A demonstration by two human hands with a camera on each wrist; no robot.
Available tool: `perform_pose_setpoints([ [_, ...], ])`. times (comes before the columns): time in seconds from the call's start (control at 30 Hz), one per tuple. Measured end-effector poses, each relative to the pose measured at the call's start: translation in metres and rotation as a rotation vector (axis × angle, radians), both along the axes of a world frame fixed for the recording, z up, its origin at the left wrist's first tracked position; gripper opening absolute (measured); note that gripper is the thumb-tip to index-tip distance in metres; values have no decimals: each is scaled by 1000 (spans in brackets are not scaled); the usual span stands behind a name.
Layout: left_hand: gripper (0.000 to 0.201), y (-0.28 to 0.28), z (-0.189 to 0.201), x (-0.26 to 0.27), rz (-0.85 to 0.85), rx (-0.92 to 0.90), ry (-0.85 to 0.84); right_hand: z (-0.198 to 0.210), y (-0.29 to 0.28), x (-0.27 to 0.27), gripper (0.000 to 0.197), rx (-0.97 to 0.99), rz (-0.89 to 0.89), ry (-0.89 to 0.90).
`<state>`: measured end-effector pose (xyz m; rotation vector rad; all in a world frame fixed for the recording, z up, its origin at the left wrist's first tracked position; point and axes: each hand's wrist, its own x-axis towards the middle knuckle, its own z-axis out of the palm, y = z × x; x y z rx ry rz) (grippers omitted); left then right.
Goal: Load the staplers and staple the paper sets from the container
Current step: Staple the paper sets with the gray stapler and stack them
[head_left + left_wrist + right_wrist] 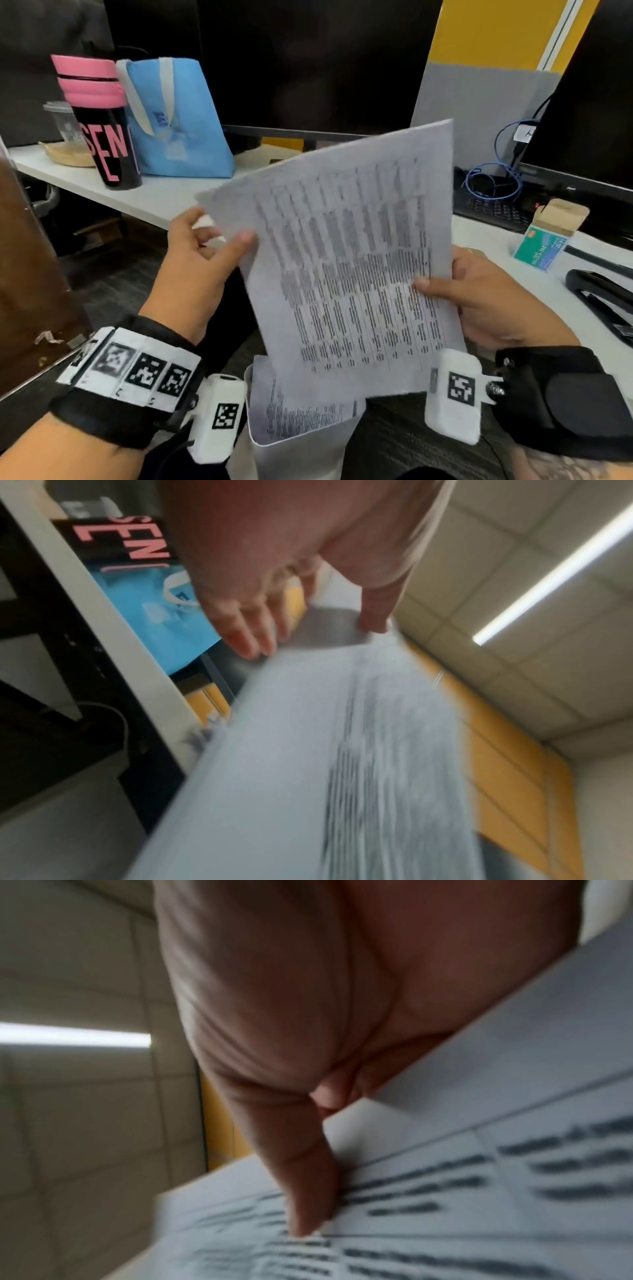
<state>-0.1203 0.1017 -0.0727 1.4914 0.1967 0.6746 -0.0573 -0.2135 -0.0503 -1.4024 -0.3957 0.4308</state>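
Note:
A set of printed paper sheets [346,260] is held up in the air, tilted, in front of me. My left hand [209,246] pinches its left edge with the thumb on top; the same sheets [342,750] fill the left wrist view. My right hand [476,291] grips the right edge with the thumb pressed on the print, which the right wrist view shows on the paper [479,1177]. Below, a grey container [291,452] holds more printed sheets [301,407]. A black stapler [603,301] lies on the desk at the right, beside an open staple box [544,240].
On the white desk [154,198] stand a pink-and-black tumbler [102,123], a blue tote bag [174,120] and a clear cup [63,120]. A dark monitor [308,61] is behind the paper. A keyboard [489,209] with a blue cable [493,178] sits at the right.

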Motion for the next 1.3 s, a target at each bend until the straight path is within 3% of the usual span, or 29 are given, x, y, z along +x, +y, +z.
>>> perform_pose_setpoints([
  [0.1,20,-7,14,-7,-176,-119,-75,-7,11,-3,55,-72,-63,-51],
  [0.17,21,-17,17,-11,-176,-41,-65,-5,20,-5,25,-125,-222,-159],
  [0.23,17,-28,18,-14,-208,-70,-88,1,27,-7,11,-179,-337,-254],
  [0.27,17,-32,19,-15,-241,-94,-99,2,27,-5,12,-186,-385,-280],
  [0.37,43,-37,20,-17,-326,-197,-111,5,23,-3,22,-170,-475,-301],
  [0.5,29,-35,18,-17,-295,-176,-59,8,23,-6,30,-184,-497,-302],
  [0.57,23,-36,17,-18,-273,-169,-74,10,23,-4,24,-242,-636,-370],
  [0.67,16,-36,19,-22,-262,-118,-99,16,9,7,13,-660,-934,-561],
  [0.77,12,-36,20,-26,-276,-21,-87,12,-9,23,50,-1193,-951,-410],
  [0.83,14,-38,21,-28,-285,26,-75,6,-13,29,54,-1289,-841,-232],
  [0.97,10,-42,24,-29,-289,84,-51,5,-15,31,36,-1278,-835,-140],
  [1.07,8,-41,25,-28,-288,96,-28,18,-16,28,28,-1134,-855,-101],
  [1.1,7,-41,25,-28,-282,103,-24,23,-15,26,28,-955,-866,-98],
  [1.2,6,-45,27,-29,-273,132,-17,38,5,5,38,-140,-772,-130],
  [1.3,9,-51,30,-29,-282,144,-18,57,41,-22,25,270,-615,-216],
])
